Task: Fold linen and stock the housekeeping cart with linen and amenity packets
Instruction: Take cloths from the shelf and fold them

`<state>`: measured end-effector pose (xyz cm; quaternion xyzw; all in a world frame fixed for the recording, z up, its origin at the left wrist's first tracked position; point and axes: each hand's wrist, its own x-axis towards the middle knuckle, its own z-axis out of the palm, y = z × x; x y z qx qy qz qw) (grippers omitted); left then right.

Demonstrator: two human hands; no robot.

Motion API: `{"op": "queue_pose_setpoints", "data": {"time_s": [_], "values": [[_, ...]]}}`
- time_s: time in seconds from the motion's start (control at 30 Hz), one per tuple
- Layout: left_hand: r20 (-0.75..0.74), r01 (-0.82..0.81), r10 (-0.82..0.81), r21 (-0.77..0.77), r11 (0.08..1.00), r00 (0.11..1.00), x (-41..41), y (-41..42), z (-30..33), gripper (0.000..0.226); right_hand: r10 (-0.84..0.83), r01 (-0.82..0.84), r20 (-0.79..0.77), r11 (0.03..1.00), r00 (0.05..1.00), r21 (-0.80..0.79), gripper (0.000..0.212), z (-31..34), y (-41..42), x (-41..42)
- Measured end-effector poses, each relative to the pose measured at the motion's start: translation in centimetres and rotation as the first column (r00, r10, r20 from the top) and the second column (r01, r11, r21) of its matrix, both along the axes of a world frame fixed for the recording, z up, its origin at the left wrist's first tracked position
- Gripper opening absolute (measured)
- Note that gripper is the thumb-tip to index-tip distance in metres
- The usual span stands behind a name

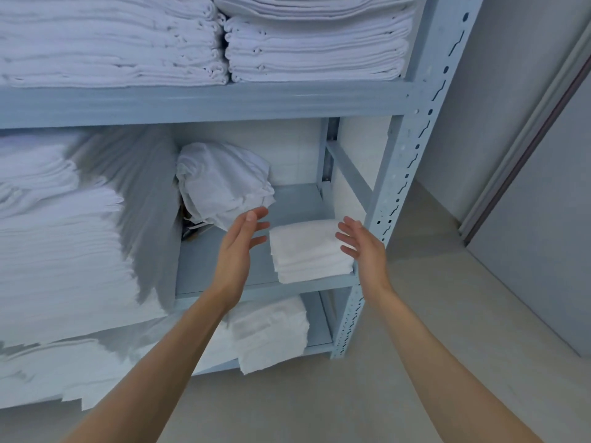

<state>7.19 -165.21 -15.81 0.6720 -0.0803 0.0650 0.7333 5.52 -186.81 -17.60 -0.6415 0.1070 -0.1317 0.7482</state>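
Linen is the thing here, and the piece that matters now is the small folded stack of white cloths that lies on the middle shelf of the grey metal rack, near the front edge and close to the right upright post. I see my two hands on both sides of it: the left hand is released, fingers straight and a little spread, just beside the left edge of the stack but apart from it; the right hand is also released, fingers relaxed, and its fingertips seem to be at the right edge, but I cannot tell if they really touch. Nothing is grasped. I judge that the step in hand is to take this stack from both sides, and some things can go wrong. The stack has several loose layers, so if I press only the top, the lower cloths may stay on the shelf or slide out and unfold. It lies very near the shelf lip, so a push from the left could move it against the post or over the edge to the floor. Behind my left hand lies a crumpled white bundle, and a wide reach could catch it and pull it forward. The tall piles on the left lean over the shelf edge, so I should keep my forearm away from them. The housekeeping cart is not in view.
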Motion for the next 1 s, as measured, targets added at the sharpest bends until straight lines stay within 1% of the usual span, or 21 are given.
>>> {"op": "queue_pose_setpoints", "data": {"time_s": [0.1, 0.27, 0.4, 0.57, 0.8, 1.0], "values": [[0.014, 0.022, -0.022, 0.012, 1.000, 1.000, -0.5, 0.8, -0.2, 0.038, -0.022, 0.022, -0.016, 1.000, 1.000, -0.002, 0.035, -0.5, 1.0, -0.6], [-0.047, 0.027, -0.027, -0.014, 1.000, 0.999, -2.0, 0.4, -0.9, 0.036, -0.037, 0.035, -0.064, 0.999, 0.997, -0.031, 0.031, -1.3, 1.3, -1.9], [-0.081, 0.044, -0.045, -0.016, 0.999, 0.996, -2.3, -1.4, -1.0, 0.035, -0.057, 0.053, -0.081, 0.998, 0.995, -0.042, 0.030, -1.0, -0.2, -2.3], [-0.078, 0.049, -0.050, -0.012, 0.999, 0.996, -1.7, -4.0, -0.4, 0.031, -0.039, 0.034, -0.060, 0.996, 0.997, -0.087, 0.027, -0.1, -2.7, -2.5], [-0.106, 0.013, -0.016, -0.029, 1.000, 0.994, -1.3, -7.3, -1.2, 0.031, -0.023, 0.013, -0.078, 0.991, 0.997, -0.134, 0.027, -0.5, -6.6, -1.8], [-0.162, -0.046, 0.046, 0.003, 0.999, 0.986, -0.3, -7.4, -3.6, 0.032, -0.003, -0.016, -0.134, 0.990, 0.991, -0.137, 0.026, -2.9, -8.3, -0.7]]}}
